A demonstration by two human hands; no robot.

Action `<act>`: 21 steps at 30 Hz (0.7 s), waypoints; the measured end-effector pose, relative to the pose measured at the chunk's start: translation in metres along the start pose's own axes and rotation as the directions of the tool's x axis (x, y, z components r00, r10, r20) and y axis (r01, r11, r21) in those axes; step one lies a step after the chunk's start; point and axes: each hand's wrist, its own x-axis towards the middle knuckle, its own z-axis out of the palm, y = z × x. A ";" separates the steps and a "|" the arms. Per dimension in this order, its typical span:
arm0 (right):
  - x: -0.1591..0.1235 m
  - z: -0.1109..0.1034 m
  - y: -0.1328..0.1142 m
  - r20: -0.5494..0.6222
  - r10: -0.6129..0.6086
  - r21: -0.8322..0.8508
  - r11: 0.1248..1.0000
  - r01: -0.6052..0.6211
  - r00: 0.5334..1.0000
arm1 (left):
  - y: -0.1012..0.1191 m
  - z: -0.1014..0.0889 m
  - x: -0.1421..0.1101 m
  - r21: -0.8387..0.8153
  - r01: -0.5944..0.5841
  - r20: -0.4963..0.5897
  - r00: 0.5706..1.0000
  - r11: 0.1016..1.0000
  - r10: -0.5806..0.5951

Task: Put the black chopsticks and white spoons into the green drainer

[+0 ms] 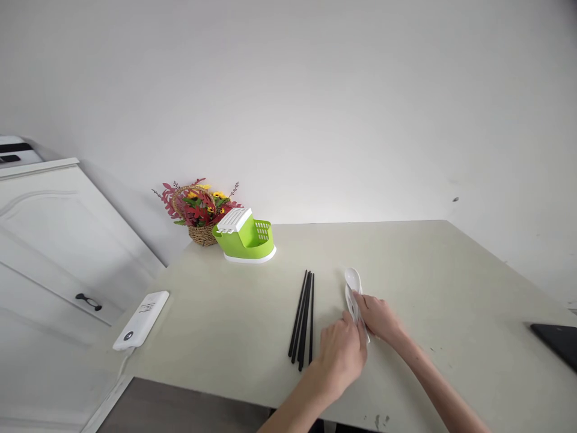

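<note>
Several white spoons (353, 278) lie bunched together on the table, bowls pointing away from me. My right hand (377, 316) is closed around the spoons from the right, near the base of their bowls. My left hand (343, 346) has its fingers curled in a pinch over the handles, closer to me; part of the handles is hidden behind it. Just left of my left hand, several black chopsticks (303, 319) rest on the table, roughly side by side and slightly fanned.
At the back left stands a green and white utensil holder (246, 246), beside a wicker basket (202, 234) of artificial flowers. A white power bank (141, 320) with a cable lies at the table's left edge. A dark flat object (556, 343) sits at far right. White cabinet (58, 258) at left.
</note>
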 end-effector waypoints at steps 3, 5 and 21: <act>-0.001 0.000 0.002 0.016 0.022 -0.006 1.000 -0.022 1.000 | 0.000 0.005 0.002 0.038 0.002 -0.026 1.000 0.999 -0.001; -0.002 -0.002 0.003 0.025 0.024 -0.012 1.000 -0.023 0.999 | 0.001 0.006 0.002 0.058 0.002 -0.042 0.999 0.998 0.000; -0.002 -0.004 0.015 0.034 -0.005 -0.020 1.000 0.006 0.999 | 0.000 -0.010 0.001 0.138 -0.029 0.028 0.999 0.990 0.025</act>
